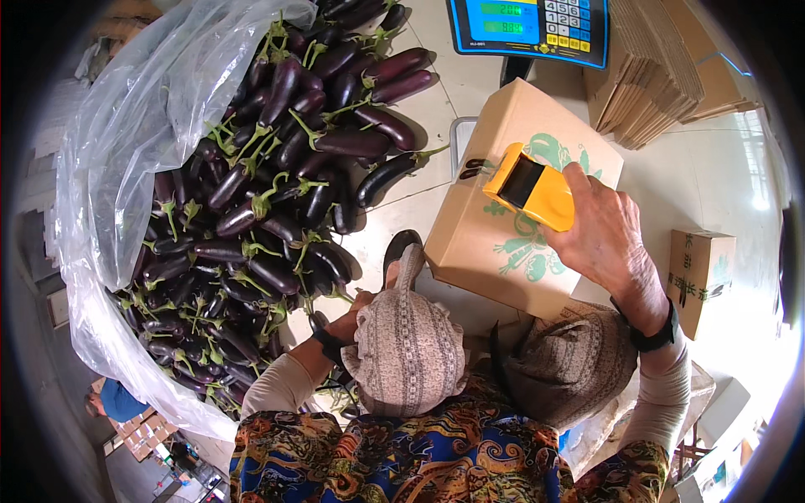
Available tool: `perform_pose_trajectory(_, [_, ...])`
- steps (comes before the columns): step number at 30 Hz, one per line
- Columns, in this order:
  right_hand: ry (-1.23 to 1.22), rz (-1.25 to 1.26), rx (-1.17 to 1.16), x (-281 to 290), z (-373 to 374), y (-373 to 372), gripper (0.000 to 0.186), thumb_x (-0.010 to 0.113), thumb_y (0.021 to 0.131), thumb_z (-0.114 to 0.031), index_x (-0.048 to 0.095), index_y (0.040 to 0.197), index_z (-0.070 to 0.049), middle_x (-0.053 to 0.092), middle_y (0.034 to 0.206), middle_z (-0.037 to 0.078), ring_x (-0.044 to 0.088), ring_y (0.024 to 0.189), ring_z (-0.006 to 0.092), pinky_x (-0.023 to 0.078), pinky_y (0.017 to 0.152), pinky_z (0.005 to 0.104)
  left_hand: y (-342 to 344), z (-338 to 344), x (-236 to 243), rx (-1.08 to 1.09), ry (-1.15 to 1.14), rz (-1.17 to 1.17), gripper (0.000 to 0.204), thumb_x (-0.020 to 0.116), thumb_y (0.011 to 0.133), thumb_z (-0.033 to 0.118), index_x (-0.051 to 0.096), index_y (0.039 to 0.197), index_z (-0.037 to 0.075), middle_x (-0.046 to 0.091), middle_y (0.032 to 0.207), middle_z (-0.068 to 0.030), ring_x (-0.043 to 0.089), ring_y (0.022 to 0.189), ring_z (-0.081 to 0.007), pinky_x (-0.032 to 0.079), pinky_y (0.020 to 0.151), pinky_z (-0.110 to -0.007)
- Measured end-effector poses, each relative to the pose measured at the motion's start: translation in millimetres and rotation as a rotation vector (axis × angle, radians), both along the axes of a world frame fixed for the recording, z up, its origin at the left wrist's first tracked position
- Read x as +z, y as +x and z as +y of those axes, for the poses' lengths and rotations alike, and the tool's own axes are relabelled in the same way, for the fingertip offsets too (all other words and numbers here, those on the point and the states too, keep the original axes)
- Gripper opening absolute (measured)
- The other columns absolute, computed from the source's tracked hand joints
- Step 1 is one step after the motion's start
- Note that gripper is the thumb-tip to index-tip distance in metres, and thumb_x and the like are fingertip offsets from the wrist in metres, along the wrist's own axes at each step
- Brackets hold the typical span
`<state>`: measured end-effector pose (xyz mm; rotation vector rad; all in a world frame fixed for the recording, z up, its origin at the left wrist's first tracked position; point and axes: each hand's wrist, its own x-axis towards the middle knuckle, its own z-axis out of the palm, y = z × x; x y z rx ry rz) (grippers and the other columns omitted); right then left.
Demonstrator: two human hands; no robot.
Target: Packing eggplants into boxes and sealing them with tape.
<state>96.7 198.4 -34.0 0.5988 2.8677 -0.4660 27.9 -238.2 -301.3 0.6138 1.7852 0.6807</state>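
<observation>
My right hand [597,230] grips a yellow plastic hand tool [549,201] with a dark opening, held over the top of a tan cardboard box [490,251] printed with green vegetable pictures. The box lies at a tilt just beyond my patterned knees. My left hand [356,312] is low beside my left knee, near a large pile of purple eggplants [251,226]. Its fingers are mostly hidden behind the knee, so what they hold, if anything, cannot be made out.
Clear plastic sheeting [101,210] borders the pile on the left. A blue scale display [495,21] is at the top. Flattened cartons [637,84] stand top right, a small box [702,285] at right. Another person in blue [122,401] is at lower left.
</observation>
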Motion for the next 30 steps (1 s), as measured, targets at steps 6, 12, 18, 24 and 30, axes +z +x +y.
perform_pose_trajectory(6, [-0.005, -0.014, 0.039, -4.5, -9.2, -22.5, 0.046, 0.067, 0.073, -0.018, 0.048, 0.110, 0.001, 0.065, 0.086, 0.024, 0.065, 0.080, 0.0435, 0.050, 0.074, 0.0517, -1.4, -17.0, -0.3, 0.015, -0.022, -0.018, 0.038, 0.057, 0.089, 0.033, 0.059, 0.117, 0.007, 0.062, 0.108, -0.0196, 0.060, 0.102, -0.0327, 0.050, 0.083, -0.038])
perform_pose_trajectory(12, [0.021, -0.005, 0.066, -11.0, -15.9, -34.2, 0.045, 0.068, 0.073, -0.020, 0.048, 0.108, 0.001, 0.065, 0.084, 0.023, 0.065, 0.078, 0.0437, 0.051, 0.072, 0.0514, -0.5, -17.4, -5.5, 0.024, -0.008, -0.050, 0.039, 0.058, 0.088, 0.033, 0.058, 0.119, 0.008, 0.062, 0.107, -0.0200, 0.060, 0.101, -0.0335, 0.050, 0.083, -0.039])
perform_pose_trajectory(18, [0.053, -0.005, 0.079, -16.5, -21.0, -38.2, 0.047, 0.070, 0.073, -0.024, 0.048, 0.107, 0.000, 0.065, 0.082, 0.020, 0.066, 0.077, 0.0416, 0.052, 0.069, 0.0502, 0.4, -17.4, -13.4, 0.039, 0.014, -0.075, 0.041, 0.059, 0.087, 0.033, 0.057, 0.120, 0.009, 0.062, 0.105, -0.0205, 0.060, 0.100, -0.0344, 0.050, 0.083, -0.040])
perform_pose_trajectory(24, [0.088, -0.015, 0.081, -17.1, -20.5, -36.0, 0.048, 0.071, 0.073, -0.025, 0.048, 0.107, 0.000, 0.065, 0.084, 0.020, 0.066, 0.078, 0.0413, 0.052, 0.070, 0.0498, -1.6, -19.6, -16.3, 0.045, 0.032, -0.092, 0.042, 0.059, 0.086, 0.033, 0.057, 0.121, 0.010, 0.061, 0.104, -0.0210, 0.060, 0.099, -0.0353, 0.050, 0.083, -0.040])
perform_pose_trajectory(30, [0.046, -0.073, 0.050, -11.5, -23.4, -43.4, 0.049, 0.070, 0.074, -0.024, 0.049, 0.110, 0.000, 0.066, 0.087, 0.022, 0.065, 0.082, 0.0431, 0.051, 0.078, 0.0501, -1.4, -19.6, -15.8, 0.072, 0.065, -0.107, 0.044, 0.060, 0.085, 0.033, 0.056, 0.123, 0.011, 0.061, 0.103, -0.0214, 0.060, 0.098, -0.0362, 0.050, 0.083, -0.041])
